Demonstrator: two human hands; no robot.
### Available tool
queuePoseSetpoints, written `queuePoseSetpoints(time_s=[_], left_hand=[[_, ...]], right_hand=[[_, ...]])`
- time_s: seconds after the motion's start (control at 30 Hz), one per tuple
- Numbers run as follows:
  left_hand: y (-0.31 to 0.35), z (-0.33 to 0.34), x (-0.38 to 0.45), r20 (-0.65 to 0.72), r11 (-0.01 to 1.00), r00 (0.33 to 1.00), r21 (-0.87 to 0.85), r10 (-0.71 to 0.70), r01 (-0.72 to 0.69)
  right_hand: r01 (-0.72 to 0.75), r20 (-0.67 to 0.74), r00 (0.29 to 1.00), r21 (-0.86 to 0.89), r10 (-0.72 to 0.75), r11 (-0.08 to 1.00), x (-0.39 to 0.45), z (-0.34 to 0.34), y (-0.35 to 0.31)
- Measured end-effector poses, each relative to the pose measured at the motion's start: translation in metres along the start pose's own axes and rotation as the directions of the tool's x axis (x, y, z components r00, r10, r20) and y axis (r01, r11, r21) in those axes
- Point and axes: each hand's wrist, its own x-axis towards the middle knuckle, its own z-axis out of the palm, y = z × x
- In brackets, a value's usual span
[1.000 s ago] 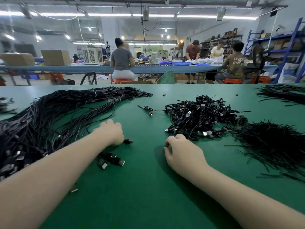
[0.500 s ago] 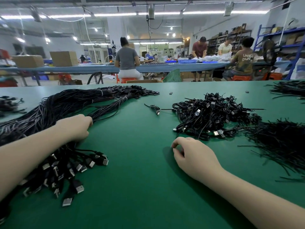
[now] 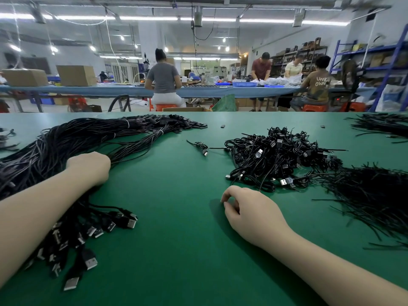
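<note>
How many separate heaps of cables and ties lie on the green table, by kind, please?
Long cable bundle: 1
Coiled cable heap: 1
Lone coiled cable: 1
Tie heaps: 2
Cropped clump, left edge: 1
Total: 6

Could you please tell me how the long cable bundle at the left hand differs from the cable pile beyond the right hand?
The long cable bundle lies stretched out in tied, parallel strands, plugs fanned at its near end; the coiled cable pile is a heap of small loops, plugs pointing every way. The left hand touches the bundle; the right hand rests just short of the pile. Both are black USB cables on the green table.
</note>
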Motion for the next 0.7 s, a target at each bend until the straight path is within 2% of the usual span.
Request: queuePoseSetpoints(time_s=[0.1,0.17,0.2,0.23,0.27,0.33,0.4,0.43,0.47,0.5,0.57,0.6,0.63,0.7], left_hand=[[-0.009,0.0,0.007,-0.038,0.933,0.997,-0.358,-0.062,0.044],[-0.013,-0.006,0.009,-0.143,0.855,0.982,-0.518,-0.127,0.035],[-0.016,-0.012,0.009,-0.14,0.815,0.981,-0.579,-0.134,0.029],[-0.018,-0.019,0.008,-0.087,0.763,0.989,-0.645,-0.119,0.035],[-0.019,-0.027,0.006,0.025,0.69,0.996,-0.719,-0.086,0.077],[-0.02,-0.04,0.004,0.278,0.539,0.959,-0.817,0.056,0.206],[-0.02,-0.046,0.004,0.329,0.44,0.93,-0.868,0.161,0.231],[-0.021,-0.046,0.005,0.319,0.437,0.928,-0.874,0.19,0.211],[-0.021,-0.046,0.004,0.32,0.498,0.923,-0.848,0.212,0.18],[-0.019,-0.045,0.001,0.341,0.614,0.913,-0.777,0.225,0.139],[-0.015,-0.039,-0.003,0.36,0.864,0.913,-0.503,0.19,0.019],[-0.011,-0.032,-0.003,0.298,0.943,0.943,-0.329,0.145,-0.042],[-0.005,-0.026,-0.002,0.179,0.978,0.977,-0.191,0.116,-0.081],[0.006,-0.014,0.005,-0.048,0.981,0.989,-0.127,0.139,-0.144]], right_hand=[[-0.003,-0.001,1.0,0.003,0.003,1.0,0.001,0.0,0.001],[-0.006,0.001,1.0,0.008,0.006,1.0,0.001,0.001,0.0],[-0.007,0.001,1.0,0.009,0.007,1.0,0.001,0.001,0.0],[-0.009,0.001,1.0,0.011,0.009,1.0,0.001,0.001,0.0],[-0.009,0.002,1.0,0.012,0.009,1.0,0.001,0.001,0.0],[-0.013,0.006,1.0,0.011,0.013,1.0,0.001,0.0,0.001],[-0.016,0.007,1.0,0.012,0.016,1.0,0.0,-0.001,0.001],[-0.016,0.005,1.0,0.011,0.016,1.0,0.0,-0.001,0.0],[-0.015,0.004,1.0,0.01,0.015,1.0,0.0,-0.001,0.0],[-0.014,0.001,1.0,0.006,0.014,1.0,-0.001,-0.001,-0.001],[-0.008,-0.008,1.0,-0.003,0.008,1.0,-0.002,-0.001,-0.002],[-0.005,-0.013,1.0,-0.007,0.005,1.0,-0.002,-0.001,-0.002],[-0.001,-0.015,1.0,-0.011,0.001,1.0,-0.002,-0.001,-0.002],[0.006,-0.015,1.0,-0.019,-0.006,1.0,-0.003,0.0,-0.002]])
